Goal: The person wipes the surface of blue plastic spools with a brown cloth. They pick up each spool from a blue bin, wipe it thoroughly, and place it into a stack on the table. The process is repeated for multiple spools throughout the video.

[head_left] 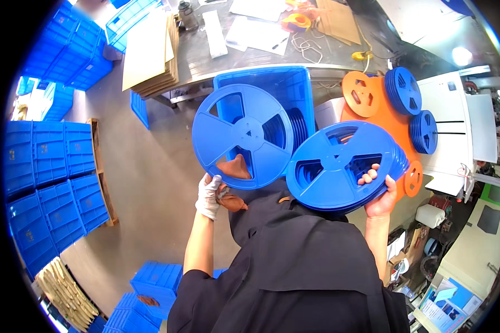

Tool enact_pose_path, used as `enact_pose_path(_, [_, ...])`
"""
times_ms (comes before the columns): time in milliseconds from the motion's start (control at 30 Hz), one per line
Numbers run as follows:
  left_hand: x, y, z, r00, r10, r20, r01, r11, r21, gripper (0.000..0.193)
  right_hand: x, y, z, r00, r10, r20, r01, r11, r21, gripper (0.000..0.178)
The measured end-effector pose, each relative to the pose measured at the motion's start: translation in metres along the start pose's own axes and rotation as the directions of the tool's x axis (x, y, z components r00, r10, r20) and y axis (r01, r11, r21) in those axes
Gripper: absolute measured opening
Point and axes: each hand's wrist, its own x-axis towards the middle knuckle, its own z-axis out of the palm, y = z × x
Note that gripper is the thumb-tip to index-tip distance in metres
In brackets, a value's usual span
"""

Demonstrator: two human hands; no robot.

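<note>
My left hand (pixel 208 197), in a white glove, is closed on the lower rim of a blue plastic reel (pixel 250 132) with large cutouts. A brown cloth (pixel 236 168) shows through one cutout, and part of it hangs below the rim beside that hand. My bare right hand (pixel 381 195) grips a stack of blue reels (pixel 336 161) at its right side, with fingers curled through a cutout. This stack is tilted against my front, and the two reel faces nearly touch. Behind them stands a blue crate (pixel 305 83) with more blue reels (pixel 298 130) at its right side.
A workbench (pixel 200 65) with papers, cardboard sheets (pixel 150 50) and tape lies ahead. To the right, blue reels (pixel 403 90) and orange reels (pixel 359 94) stand by an orange surface. Stacked blue crates (pixel 50 150) line the left, on a wooden pallet (pixel 96 147); others stand behind me.
</note>
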Motion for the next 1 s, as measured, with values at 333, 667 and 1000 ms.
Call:
enact_pose_path(333, [0.009, -0.035, -0.037, 0.997, -0.075, -0.023, 0.071, 0.988, -0.134, 0.025, -0.001, 0.001, -0.008, 0.999, -0.015, -0.049, 0.012, 0.998, -0.063, 0.046])
enact_pose_path(667, [0.056, -0.056, 0.005, 0.962, 0.004, -0.274, 0.104, 0.919, 0.38, 0.027, -0.003, 0.007, -0.007, 0.999, 0.001, -0.037, -0.004, 0.996, -0.09, 0.044])
enact_pose_path(1000, [0.151, -0.134, 0.026, 0.978, 0.101, -0.182, 0.042, 0.763, 0.645, 0.037, -0.012, 0.007, -0.018, 0.974, 0.02, 0.224, -0.024, 1.0, 0.014, 0.044])
